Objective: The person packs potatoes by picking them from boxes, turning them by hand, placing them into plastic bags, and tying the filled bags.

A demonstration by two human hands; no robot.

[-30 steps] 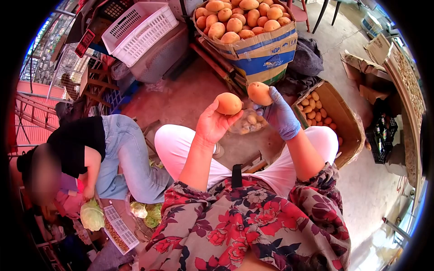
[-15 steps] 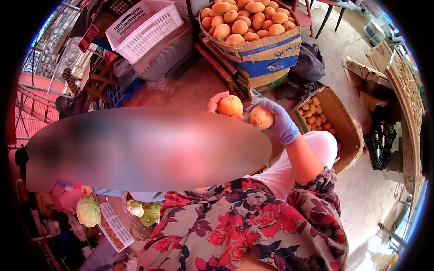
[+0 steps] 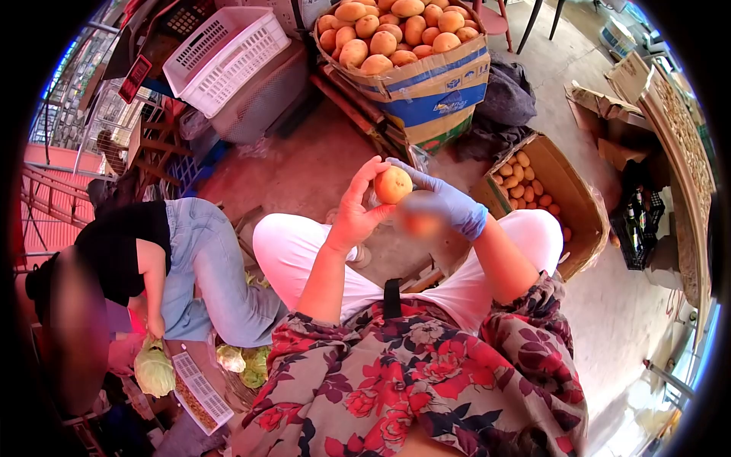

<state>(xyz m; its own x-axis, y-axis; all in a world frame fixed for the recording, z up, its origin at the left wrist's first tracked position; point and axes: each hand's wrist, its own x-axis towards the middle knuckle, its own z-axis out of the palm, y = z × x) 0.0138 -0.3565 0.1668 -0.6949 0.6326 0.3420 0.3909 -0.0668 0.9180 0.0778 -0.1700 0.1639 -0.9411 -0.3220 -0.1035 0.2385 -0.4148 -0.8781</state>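
My bare left hand (image 3: 356,206) holds a round, yellowish potato (image 3: 393,185) between thumb and fingers, in front of my knees. Close against it on the right is my right hand (image 3: 451,204) in a blue glove, its fingertips reaching the top of that potato. A second potato (image 3: 420,221) lies in the gloved palm, largely smeared by a blurred patch. Beyond my hands stands a tall cardboard box (image 3: 434,99) heaped with potatoes (image 3: 388,34). To the right, a lower open carton (image 3: 582,228) holds more potatoes (image 3: 525,183).
At left a bent-over person (image 3: 221,266) has a hand on a cabbage (image 3: 154,369). Near it lie a white slotted tray (image 3: 199,392) and more leafy heads (image 3: 255,365). A white crate (image 3: 226,65) stands at upper left, a black bottle crate (image 3: 638,228) at right.
My left hand has come up beside the gloved hand, and both potatoes are now close together. The view has shifted slightly, and the large blur over the left side is gone, showing the other person.
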